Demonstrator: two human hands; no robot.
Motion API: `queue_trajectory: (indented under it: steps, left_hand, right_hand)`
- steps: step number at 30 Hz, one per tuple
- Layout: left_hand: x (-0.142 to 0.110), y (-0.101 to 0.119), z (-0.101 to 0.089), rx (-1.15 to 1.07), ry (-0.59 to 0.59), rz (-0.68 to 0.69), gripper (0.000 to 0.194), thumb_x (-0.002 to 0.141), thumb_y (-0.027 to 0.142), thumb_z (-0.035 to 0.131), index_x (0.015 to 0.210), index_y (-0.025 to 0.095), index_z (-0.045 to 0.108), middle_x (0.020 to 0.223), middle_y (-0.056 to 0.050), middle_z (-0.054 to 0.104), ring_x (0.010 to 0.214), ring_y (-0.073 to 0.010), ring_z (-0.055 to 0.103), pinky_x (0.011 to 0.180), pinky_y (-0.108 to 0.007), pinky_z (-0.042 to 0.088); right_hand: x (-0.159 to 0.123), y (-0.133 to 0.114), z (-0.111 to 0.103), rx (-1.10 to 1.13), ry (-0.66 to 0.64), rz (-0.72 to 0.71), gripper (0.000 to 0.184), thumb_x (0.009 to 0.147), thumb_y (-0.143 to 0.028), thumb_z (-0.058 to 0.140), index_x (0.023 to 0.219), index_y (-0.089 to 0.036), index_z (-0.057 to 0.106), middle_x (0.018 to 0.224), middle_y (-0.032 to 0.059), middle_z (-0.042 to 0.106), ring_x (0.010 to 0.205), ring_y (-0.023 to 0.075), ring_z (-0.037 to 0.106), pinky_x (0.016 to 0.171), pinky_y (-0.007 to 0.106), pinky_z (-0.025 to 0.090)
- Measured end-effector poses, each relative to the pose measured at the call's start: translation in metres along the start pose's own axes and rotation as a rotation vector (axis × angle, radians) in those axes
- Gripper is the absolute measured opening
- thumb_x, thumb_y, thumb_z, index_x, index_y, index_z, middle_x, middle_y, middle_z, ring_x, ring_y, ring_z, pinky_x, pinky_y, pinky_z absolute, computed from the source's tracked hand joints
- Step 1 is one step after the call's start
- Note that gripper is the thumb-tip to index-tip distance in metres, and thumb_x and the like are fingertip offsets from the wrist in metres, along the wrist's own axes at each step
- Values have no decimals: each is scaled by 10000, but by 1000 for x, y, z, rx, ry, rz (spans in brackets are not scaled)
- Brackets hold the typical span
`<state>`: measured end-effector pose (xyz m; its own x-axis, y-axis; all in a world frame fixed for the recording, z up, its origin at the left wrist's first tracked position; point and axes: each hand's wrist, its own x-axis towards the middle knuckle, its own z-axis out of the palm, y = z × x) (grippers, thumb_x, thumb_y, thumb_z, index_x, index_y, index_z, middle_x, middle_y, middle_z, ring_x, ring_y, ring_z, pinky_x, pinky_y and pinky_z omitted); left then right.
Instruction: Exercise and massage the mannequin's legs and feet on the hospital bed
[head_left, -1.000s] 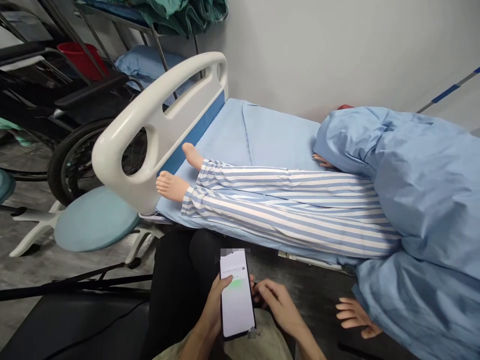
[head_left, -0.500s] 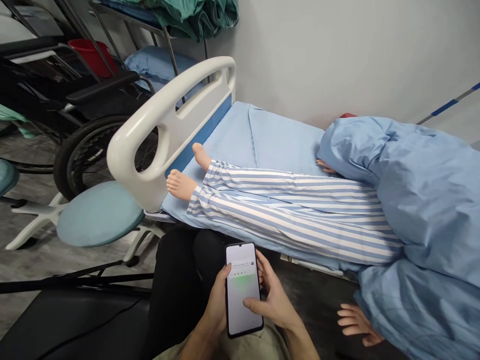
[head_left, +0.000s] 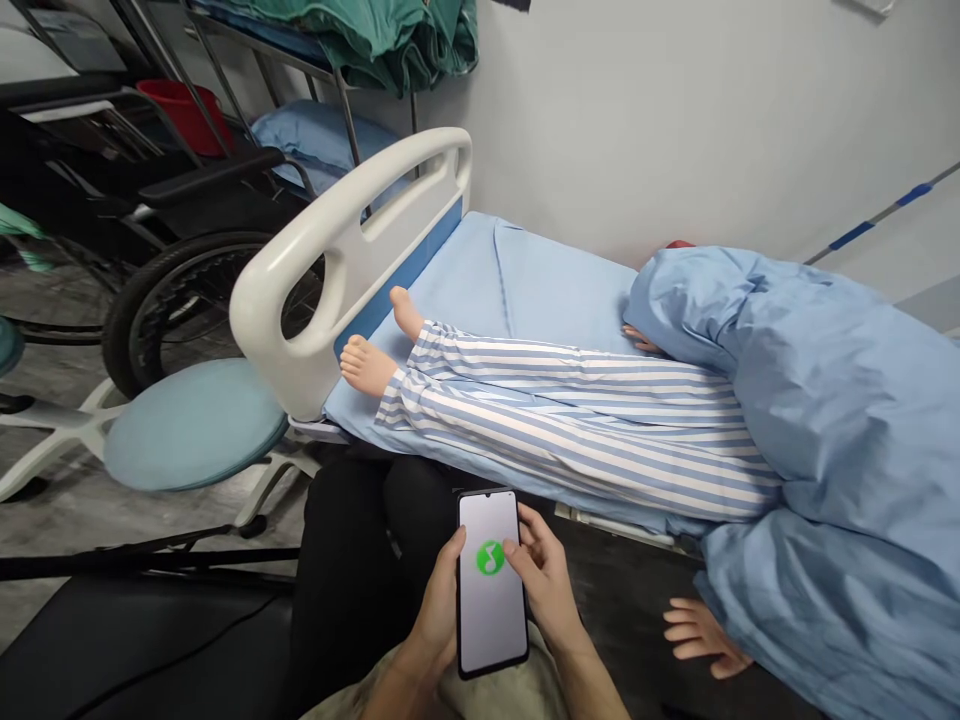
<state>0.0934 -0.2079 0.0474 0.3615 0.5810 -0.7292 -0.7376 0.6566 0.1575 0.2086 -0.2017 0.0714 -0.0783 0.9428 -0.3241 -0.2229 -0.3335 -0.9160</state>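
Note:
A smartphone (head_left: 491, 620) lies upright between my two hands above my lap, its screen white with a green circle and a white music note. My left hand (head_left: 437, 598) grips its left edge, thumb along the side. On the right edge, my right hand (head_left: 550, 583) curls its fingers behind the phone, and its thumb rests over the screen beside the green circle. Beyond the phone, a mannequin-like figure in striped trousers (head_left: 570, 400) and a blue gown (head_left: 832, 370) lies on the bed. One of its hands (head_left: 705, 637) hangs over the near side.
The bed (head_left: 555, 270) has a blue sheet and a white footboard (head_left: 289, 270). Left of it stand a round teal stool (head_left: 195, 425) and a wheelchair (head_left: 187, 310). A red bucket (head_left: 184, 112) and a rack with green cloth (head_left: 405, 40) are behind. A black seat (head_left: 135, 640) is at lower left.
The phone screen went from a page with small text and a green glow to the green music-note circle. My right thumb moved up the screen. The camera view shifted slightly.

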Motion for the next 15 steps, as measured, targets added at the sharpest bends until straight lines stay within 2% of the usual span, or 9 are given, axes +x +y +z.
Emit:
queue_trajectory:
  steps: [6, 10, 12, 15]
  left_hand:
    - [-1, -3, -4, -35, -58, -8, 412, 776, 441, 585, 941, 76, 680, 812, -108, 727, 777, -248, 680, 754, -324, 520]
    - [-5, -3, -1, -89, -53, 33, 347, 799, 386, 579, 941, 85, 677, 883, -111, 725, 762, -221, 681, 759, -317, 523]
    - [-8, -2, 1, -98, -72, 42, 356, 814, 392, 558, 931, 77, 677, 890, -120, 723, 742, -217, 681, 756, -326, 525]
    - [-13, 0, 4, -87, -166, 35, 424, 837, 429, 508, 908, 47, 679, 798, -129, 722, 704, -225, 679, 751, -350, 526]
  right_hand:
    - [-6, 2, 0, -16, -15, -11, 452, 793, -354, 635, 1207, -223, 512, 1097, 79, 641, 907, 198, 616, 771, 297, 485]
    - [-7, 7, -3, 12, 14, -8, 426, 781, -363, 648, 1170, -217, 553, 1039, 62, 655, 864, 175, 609, 785, 280, 473]
    - [-3, 16, -8, 59, 75, 17, 395, 791, -410, 623, 1132, -212, 583, 952, 47, 664, 706, 132, 590, 663, 238, 476]
    - [5, 36, -14, 173, 173, 94, 373, 802, -497, 564, 1007, -194, 634, 734, 9, 634, 455, 72, 442, 427, 185, 363]
